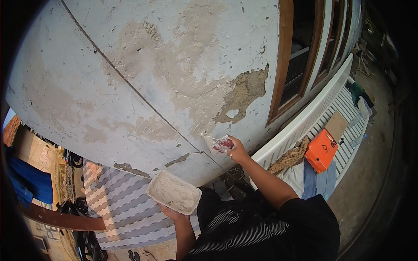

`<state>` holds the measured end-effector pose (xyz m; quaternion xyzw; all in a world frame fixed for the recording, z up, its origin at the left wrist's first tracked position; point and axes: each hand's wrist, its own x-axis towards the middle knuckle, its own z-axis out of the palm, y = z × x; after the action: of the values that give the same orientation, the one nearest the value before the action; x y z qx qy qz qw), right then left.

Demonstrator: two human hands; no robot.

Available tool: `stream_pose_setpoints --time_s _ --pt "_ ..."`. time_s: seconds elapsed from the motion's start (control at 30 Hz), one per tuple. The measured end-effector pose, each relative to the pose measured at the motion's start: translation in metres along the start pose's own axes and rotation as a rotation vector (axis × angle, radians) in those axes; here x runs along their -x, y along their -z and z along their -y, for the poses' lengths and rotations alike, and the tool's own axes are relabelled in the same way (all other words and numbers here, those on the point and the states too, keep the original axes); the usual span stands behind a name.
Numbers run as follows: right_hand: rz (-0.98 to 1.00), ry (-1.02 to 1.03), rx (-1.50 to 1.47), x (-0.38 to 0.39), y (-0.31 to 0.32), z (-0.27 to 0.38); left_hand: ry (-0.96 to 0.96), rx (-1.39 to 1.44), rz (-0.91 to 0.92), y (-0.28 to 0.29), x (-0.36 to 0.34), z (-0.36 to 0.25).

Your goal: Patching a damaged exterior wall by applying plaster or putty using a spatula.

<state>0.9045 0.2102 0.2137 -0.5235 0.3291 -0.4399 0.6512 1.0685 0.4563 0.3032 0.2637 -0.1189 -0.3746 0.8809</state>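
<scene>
My right hand [236, 151] is closed around the putty-smeared red handle of a putty knife [210, 142]. The knife's blade meets the wall [74, 82] just below a bare, rough patch [247, 92] where the paint has come off. Lower and to the left, my left hand [171, 212] supports a pale rectangular tray [169, 204] from underneath, its fingers mostly hidden. Whitish putty [175, 190] coats the inside of the tray. Beige smears of filler [191, 93] spread over the peeling white wall above the knife.
A brown-framed window [275, 104] is set in the wall at right. Beneath it stands a white slatted bench [283, 141] bearing an orange box [321, 150], a brown cloth [289, 158] and other items. A cable [117, 71] crosses the wall diagonally. Striped tiles [130, 209] cover the floor at left.
</scene>
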Motion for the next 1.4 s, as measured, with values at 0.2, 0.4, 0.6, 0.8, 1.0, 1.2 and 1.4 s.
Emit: stream_pose_setpoints --time_s 0.2,0.4,0.6,0.8,1.0,1.2,1.4 --pt "0.033 0.352 0.573 -0.022 -0.015 0.008 -0.001 -0.006 -0.041 -0.001 0.001 -0.002" --pt "-0.336 0.49 0.592 -0.05 -0.006 0.004 -0.007 0.0 -0.046 0.001 -0.001 -0.001" --pt "-0.377 0.3 0.302 -0.032 0.032 0.015 0.018 0.002 -0.004 0.0 0.0 -0.001" --pt "-0.223 0.48 0.608 0.003 -0.004 0.015 0.049 0.019 -0.01 -0.004 -0.003 0.007" --pt "-0.137 0.618 0.755 -0.008 -0.055 0.019 0.04 0.023 -0.011 -0.001 -0.005 0.007" --pt "-0.188 0.55 0.805 -0.027 -0.036 0.024 0.035 0.019 -0.01 0.001 -0.003 0.005" --pt "-0.416 0.472 0.809 -0.03 0.034 0.027 0.048 0.007 -0.017 -0.003 -0.006 0.006"
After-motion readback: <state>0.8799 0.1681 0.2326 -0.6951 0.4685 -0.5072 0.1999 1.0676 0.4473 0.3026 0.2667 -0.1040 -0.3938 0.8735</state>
